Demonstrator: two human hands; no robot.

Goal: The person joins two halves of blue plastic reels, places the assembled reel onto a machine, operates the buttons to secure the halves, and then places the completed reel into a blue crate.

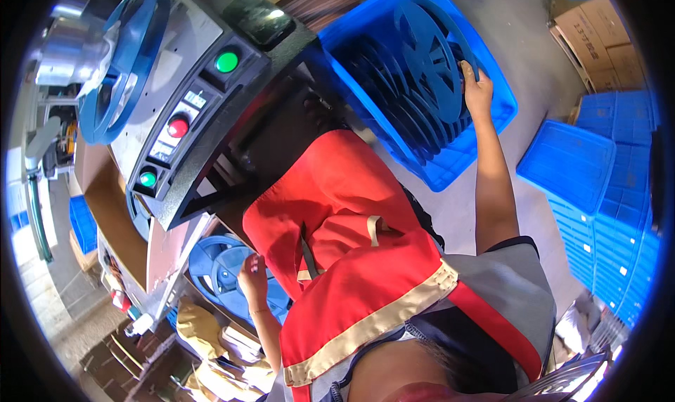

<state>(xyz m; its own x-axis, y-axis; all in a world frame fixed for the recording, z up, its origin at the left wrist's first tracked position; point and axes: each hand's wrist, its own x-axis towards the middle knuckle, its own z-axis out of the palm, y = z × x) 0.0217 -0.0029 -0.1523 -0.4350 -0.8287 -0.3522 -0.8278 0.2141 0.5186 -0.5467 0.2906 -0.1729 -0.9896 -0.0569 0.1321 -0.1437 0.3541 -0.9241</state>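
Head view looks down on a grey concrete floor [520, 22], with a dark machine console [211, 100] as the main landmark at the upper left. Right of the console sits a blue plastic crate [485, 131] on the floor, packed with upright blue reels. The foremost blue reel [429, 54] in that crate is a flat spoked disc with a round hub, standing on edge and rising above the others. The right hand [478, 89] grips its right rim, fingers curled over the edge. Below the console, low and to the left, lies another blue reel [218, 268], seen flat. The left hand [253, 279] rests over it with fingers bent downward; whether it actually grasps the reel I cannot tell. On the console's sloped face are a green button [226, 62], a red button [178, 126] and a smaller green light [147, 179]. A blue reel mounted on the machine [116, 57] sits left of the console. A red apron with tan trim [351, 261] hangs between the console and the crate and hides the space beneath. Far right of the console stand stacked blue crates [605, 212], and cardboard boxes [598, 40] lie above them.
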